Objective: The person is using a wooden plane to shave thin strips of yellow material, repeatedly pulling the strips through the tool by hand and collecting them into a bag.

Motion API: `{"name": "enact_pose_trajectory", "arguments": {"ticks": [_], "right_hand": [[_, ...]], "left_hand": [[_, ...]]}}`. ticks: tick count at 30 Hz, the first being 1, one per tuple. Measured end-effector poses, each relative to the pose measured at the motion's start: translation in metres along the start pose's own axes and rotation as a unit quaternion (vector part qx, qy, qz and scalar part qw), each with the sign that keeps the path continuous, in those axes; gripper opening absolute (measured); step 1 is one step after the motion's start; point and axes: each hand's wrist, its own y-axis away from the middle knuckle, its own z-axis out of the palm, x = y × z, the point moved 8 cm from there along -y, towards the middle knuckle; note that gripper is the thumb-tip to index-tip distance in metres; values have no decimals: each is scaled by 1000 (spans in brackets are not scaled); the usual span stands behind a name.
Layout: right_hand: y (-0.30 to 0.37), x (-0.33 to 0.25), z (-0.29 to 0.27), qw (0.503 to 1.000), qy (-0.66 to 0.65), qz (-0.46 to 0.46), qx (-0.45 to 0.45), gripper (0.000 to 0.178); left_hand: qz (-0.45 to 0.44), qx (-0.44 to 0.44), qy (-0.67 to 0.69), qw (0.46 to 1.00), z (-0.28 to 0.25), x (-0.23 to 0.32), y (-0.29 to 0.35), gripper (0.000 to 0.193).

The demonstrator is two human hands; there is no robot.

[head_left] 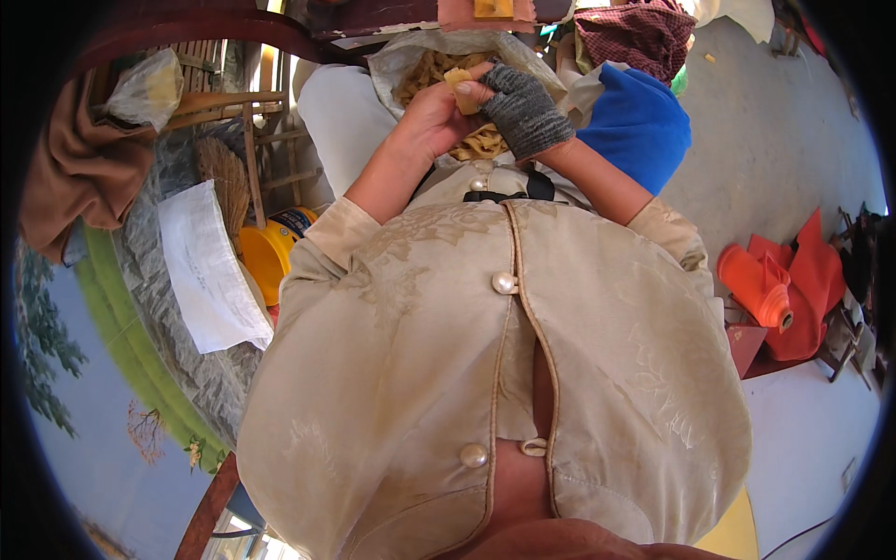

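Observation:
My left hand (431,117) is bare and pinches a small yellow piece (461,90) between thumb and fingers. My right hand (523,107) wears a grey knitted fingerless glove and grips the same piece from the right side. Both hands are held over a clear plastic bag (392,65) on my lap. The bag is filled with tan, strip-like pieces (427,67), and more of these strips (482,145) lie just below my hands. My beige blouse with pearl buttons (505,282) fills the lower half of the view.
A blue cloth (639,126) lies right of my hands, a checkered cloth (639,33) beyond it. Orange fabric rolls (765,285) sit on the concrete floor at right. At left are a yellow helmet-like object (266,252), a white sack (210,271), a broom (224,177) and a wooden chair (219,103).

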Motion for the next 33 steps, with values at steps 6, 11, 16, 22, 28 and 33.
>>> {"name": "enact_pose_trajectory", "arguments": {"ticks": [6, 11, 16, 22, 28, 33], "right_hand": [[-13, -16, -33, 984, 109, -81, 114, 29], [-23, 22, -37, 993, 66, -29, 90, 23], [-24, 31, -5, 973, -211, 72, -65, 24], [-18, -8, -23, 1000, -7, 22, -10, 34], [-13, -37, -44, 964, 243, -92, 62, 28], [-27, -13, -36, 995, 21, 86, -50, 30]], "left_hand": [[-40, -113, -227, 967, 6, -6, 5, 20], [462, 65, -612, 639, 41, 62, 47, 19], [621, 33, -549, 559, 61, 83, 71, 25], [500, 18, -530, 684, 45, 84, 51, 16], [254, -142, -167, 942, 40, 64, 31, 15], [396, -92, -371, 835, 37, 81, 32, 15]]}}
